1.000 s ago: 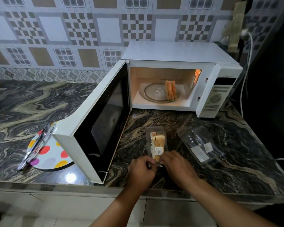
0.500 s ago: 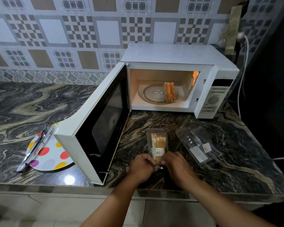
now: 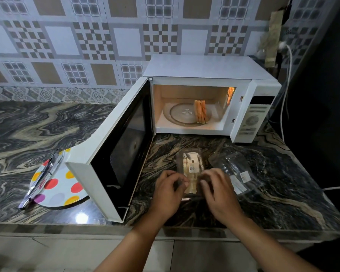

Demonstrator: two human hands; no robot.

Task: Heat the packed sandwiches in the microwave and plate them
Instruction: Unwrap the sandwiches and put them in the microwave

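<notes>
A clear plastic sandwich pack (image 3: 190,167) with a barcode label lies on the marble counter in front of the microwave. My left hand (image 3: 169,191) grips its near left edge and my right hand (image 3: 218,191) grips its near right edge. The sandwich inside shows pale between my fingers. The white microwave (image 3: 204,69) stands lit with its door (image 3: 114,146) swung wide to the left. An unpacked sandwich (image 3: 200,114) stands on edge on the glass turntable (image 3: 181,114). A polka-dot plate (image 3: 63,185) sits left of the door.
An empty clear pack (image 3: 237,171) lies just right of my right hand. Metal tongs (image 3: 41,177) rest across the plate. A white cable (image 3: 286,91) runs down the wall behind the microwave. The counter edge is right below my wrists.
My hands have spread slightly apart on the pack's near end, and the pack looks pulled a little toward me. The camera has shifted slightly.
</notes>
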